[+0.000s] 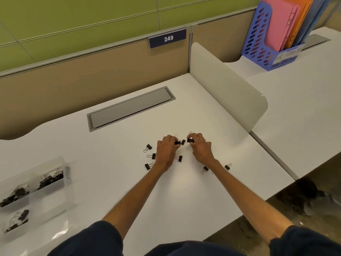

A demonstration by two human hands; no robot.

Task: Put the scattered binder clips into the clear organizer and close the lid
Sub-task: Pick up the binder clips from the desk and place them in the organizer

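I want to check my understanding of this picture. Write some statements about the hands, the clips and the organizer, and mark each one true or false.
1. The right hand pinches a black clip. True.
2. The left hand holds nothing. False: its fingers also pinch a clip.
3. The clear organizer already holds clips. True.
4. The organizer lies right of the hands. False: it lies at the left edge of the desk.
5. No loose clips remain on the desk. False: several lie around the hands.
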